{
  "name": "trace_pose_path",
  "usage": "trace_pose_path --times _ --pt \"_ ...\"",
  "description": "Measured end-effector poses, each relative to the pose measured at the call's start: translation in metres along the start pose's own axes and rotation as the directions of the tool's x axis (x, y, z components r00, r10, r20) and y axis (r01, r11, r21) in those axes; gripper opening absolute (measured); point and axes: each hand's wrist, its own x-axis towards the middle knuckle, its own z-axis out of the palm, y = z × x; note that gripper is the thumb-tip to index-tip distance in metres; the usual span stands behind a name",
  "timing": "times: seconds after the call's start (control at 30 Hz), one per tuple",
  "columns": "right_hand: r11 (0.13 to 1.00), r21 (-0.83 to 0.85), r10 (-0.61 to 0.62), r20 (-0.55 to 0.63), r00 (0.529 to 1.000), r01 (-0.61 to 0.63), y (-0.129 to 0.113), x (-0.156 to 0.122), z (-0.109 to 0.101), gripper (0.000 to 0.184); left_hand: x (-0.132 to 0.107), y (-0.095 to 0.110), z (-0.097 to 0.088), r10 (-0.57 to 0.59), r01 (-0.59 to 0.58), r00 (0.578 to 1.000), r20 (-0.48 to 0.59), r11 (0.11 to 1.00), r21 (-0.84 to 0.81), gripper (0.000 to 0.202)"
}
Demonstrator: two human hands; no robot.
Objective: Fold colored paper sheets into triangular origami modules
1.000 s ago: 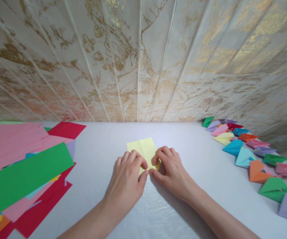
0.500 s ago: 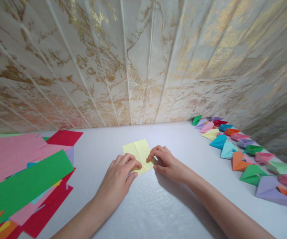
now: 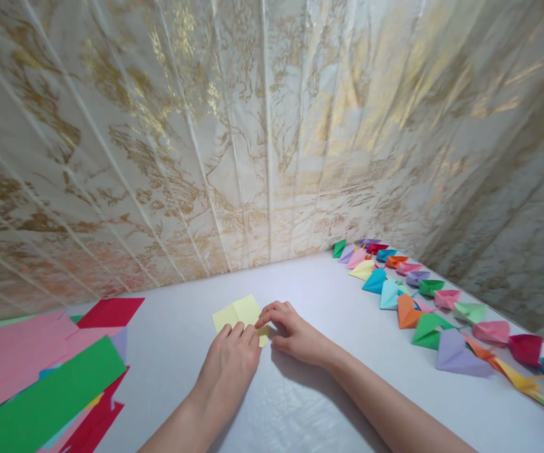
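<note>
On the white desk (image 3: 172,343), my left hand (image 3: 233,355) covers part of a creased yellow paper (image 3: 242,309), thumb hidden, so I can't tell its grip. My right hand (image 3: 297,335) has thumb and forefinger parted at the paper's right side. Coloured sheets (image 3: 55,391) lie farther left, folded shapes (image 3: 406,314) right.

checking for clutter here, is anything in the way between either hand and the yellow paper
Nothing visible is. The left hand lies over the near part of the yellow paper, and the right hand reaches its right side. Coloured sheets lie off left, folded pieces off right.
</note>
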Motion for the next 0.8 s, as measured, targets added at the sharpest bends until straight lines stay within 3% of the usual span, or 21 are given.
trace_pose_path --times 0.07,0.23,0.33,0.57,0.7,0.8 --pt "1.0 0.005 -0.028 -0.016 0.999 0.028 0.0 0.0 -0.001 0.047 -0.001 -0.001 -0.001 0.002 -0.002 1.0 -0.015 1.0 -0.005 0.021" --pt "0.996 -0.029 -0.084 -0.069 0.994 0.082 -0.012 0.002 -0.006 0.012 -0.01 -0.006 -0.011 -0.068 0.063 0.996 -0.06 0.994 -0.091 0.021" --pt "0.992 -0.044 -0.119 -0.113 0.986 0.114 -0.022 0.004 -0.013 0.009 -0.012 -0.003 -0.012 -0.115 0.105 0.992 -0.06 0.984 -0.142 0.005" --pt "0.993 -0.051 -0.119 -0.222 0.968 0.11 -0.008 0.005 -0.019 0.015 -0.004 0.011 -0.006 -0.243 0.201 0.966 -0.086 0.919 -0.339 0.019" --pt "0.983 -0.113 -0.173 -0.306 0.936 0.145 -0.011 0.002 -0.018 0.022 0.0 -0.008 -0.014 -0.395 0.272 0.913 -0.099 0.773 -0.573 0.018" --pt "0.955 -0.209 -0.27 -0.33 0.904 0.209 -0.028 -0.004 -0.015 0.027 -0.001 -0.034 -0.018 -0.532 0.319 0.846 -0.032 0.554 -0.769 0.011"
